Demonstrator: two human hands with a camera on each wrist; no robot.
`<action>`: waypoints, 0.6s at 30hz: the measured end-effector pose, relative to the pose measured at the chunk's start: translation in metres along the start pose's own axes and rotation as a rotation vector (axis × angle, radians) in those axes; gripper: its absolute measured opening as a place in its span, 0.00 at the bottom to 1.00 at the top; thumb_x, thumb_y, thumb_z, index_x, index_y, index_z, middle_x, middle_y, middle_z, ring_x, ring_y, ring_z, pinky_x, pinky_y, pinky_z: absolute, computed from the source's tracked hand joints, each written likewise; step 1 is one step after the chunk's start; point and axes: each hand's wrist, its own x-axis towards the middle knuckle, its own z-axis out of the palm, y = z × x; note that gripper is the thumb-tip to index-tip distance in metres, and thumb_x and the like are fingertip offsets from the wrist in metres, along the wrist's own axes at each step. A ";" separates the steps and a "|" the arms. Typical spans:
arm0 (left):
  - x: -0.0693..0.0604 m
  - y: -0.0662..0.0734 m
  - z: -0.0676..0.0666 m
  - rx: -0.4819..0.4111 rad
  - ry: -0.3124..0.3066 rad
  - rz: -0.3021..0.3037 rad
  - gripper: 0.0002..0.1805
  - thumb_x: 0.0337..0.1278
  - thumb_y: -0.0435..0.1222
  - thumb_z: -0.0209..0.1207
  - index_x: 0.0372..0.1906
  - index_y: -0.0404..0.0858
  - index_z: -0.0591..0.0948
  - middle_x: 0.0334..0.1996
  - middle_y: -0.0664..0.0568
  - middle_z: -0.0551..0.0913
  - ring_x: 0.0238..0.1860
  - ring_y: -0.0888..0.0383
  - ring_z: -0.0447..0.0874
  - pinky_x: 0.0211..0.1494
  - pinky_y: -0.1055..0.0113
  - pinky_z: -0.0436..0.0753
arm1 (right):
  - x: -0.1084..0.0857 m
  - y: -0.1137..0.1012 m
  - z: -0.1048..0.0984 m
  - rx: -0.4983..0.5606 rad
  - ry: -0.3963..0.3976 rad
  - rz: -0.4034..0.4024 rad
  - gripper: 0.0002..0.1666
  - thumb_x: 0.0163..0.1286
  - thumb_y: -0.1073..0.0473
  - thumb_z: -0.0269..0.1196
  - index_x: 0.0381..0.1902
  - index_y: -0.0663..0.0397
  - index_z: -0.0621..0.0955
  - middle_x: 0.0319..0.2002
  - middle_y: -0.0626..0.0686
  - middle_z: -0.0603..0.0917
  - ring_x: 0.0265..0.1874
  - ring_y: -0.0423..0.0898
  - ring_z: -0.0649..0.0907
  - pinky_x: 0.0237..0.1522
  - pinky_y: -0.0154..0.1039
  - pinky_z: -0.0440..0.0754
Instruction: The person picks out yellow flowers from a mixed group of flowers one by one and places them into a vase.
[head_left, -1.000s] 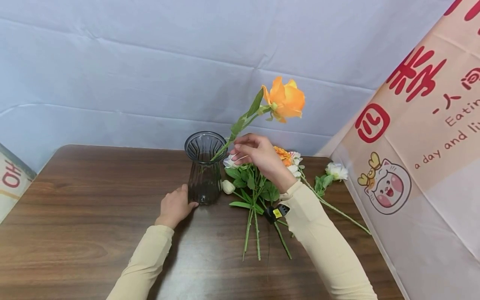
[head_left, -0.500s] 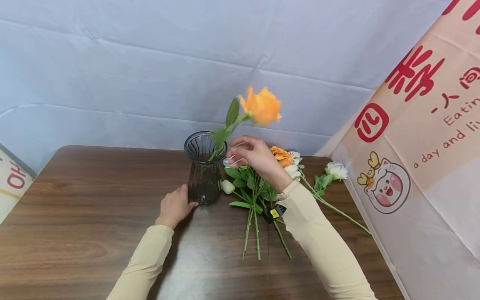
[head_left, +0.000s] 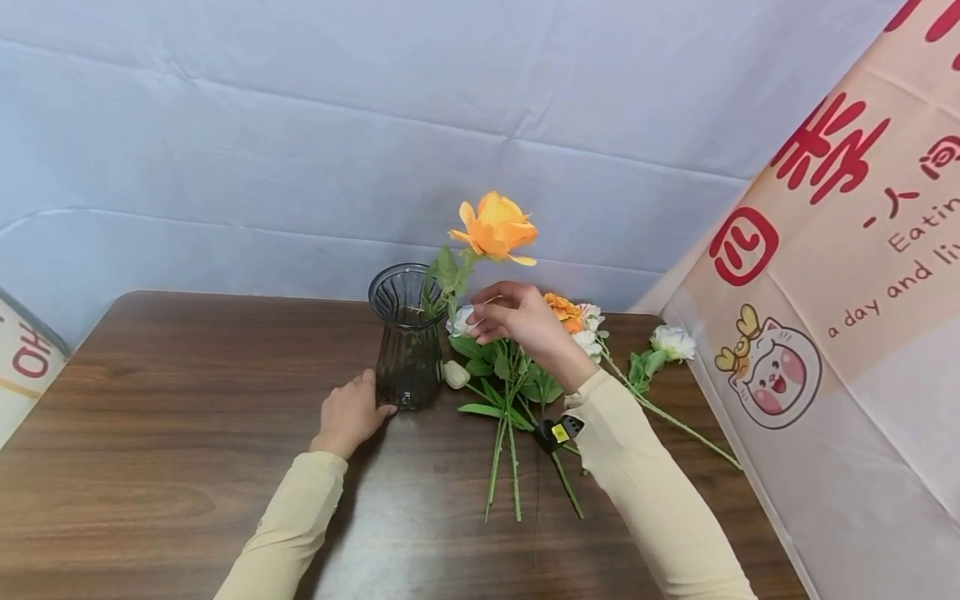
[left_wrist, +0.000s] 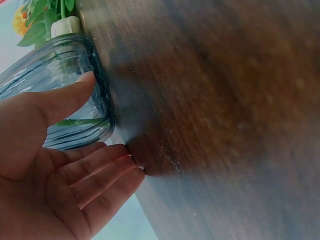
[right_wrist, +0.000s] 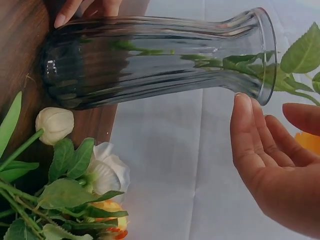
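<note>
The orange rose (head_left: 495, 227) leans slightly right above the grey ribbed glass vase (head_left: 408, 358), its leafy stem inside the mouth. My right hand (head_left: 528, 325) is just right of the rim, fingers loosely bent and holding nothing. In the right wrist view, fingertips of my right hand (right_wrist: 275, 160) lie close to the rim of the vase (right_wrist: 150, 62); contact is unclear. My left hand (head_left: 351, 410) rests at the lower left of the upright vase. The left wrist view shows the thumb of my left hand (left_wrist: 55, 175) against the glass, with relaxed, extended fingers.
Right of the vase lie several flowers with green stems, among them a white tulip (head_left: 455, 374) and an orange bloom (head_left: 564, 312). A separate white flower (head_left: 673, 342) lies farther right. Pale cloth (head_left: 300, 167) hangs behind the brown table (head_left: 187, 417).
The orange rose has moved left and down, its stem deeper in the vase and more upright. My right hand dipped slightly and is apart from the stem. My left hand has stayed in place.
</note>
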 end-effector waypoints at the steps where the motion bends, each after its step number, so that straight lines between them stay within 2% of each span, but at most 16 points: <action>1: 0.000 0.000 0.000 0.001 -0.002 0.000 0.35 0.48 0.48 0.64 0.53 0.27 0.69 0.42 0.37 0.79 0.36 0.38 0.78 0.37 0.47 0.76 | 0.000 0.001 -0.001 -0.001 0.000 0.001 0.14 0.67 0.68 0.52 0.48 0.73 0.72 0.35 0.66 0.79 0.31 0.53 0.83 0.39 0.48 0.80; 9: 0.000 -0.002 0.001 -0.005 0.012 0.013 0.33 0.48 0.48 0.65 0.51 0.27 0.70 0.40 0.38 0.80 0.34 0.39 0.79 0.37 0.47 0.76 | -0.005 0.008 -0.009 0.016 0.011 0.017 0.14 0.67 0.68 0.53 0.48 0.72 0.72 0.39 0.70 0.77 0.35 0.59 0.81 0.40 0.49 0.79; 18: 0.000 -0.002 0.001 0.000 0.011 0.012 0.34 0.48 0.48 0.64 0.52 0.27 0.70 0.41 0.37 0.80 0.35 0.39 0.79 0.38 0.47 0.76 | -0.010 0.021 -0.021 0.006 0.075 0.071 0.14 0.66 0.69 0.52 0.48 0.74 0.71 0.40 0.71 0.77 0.29 0.51 0.83 0.40 0.48 0.80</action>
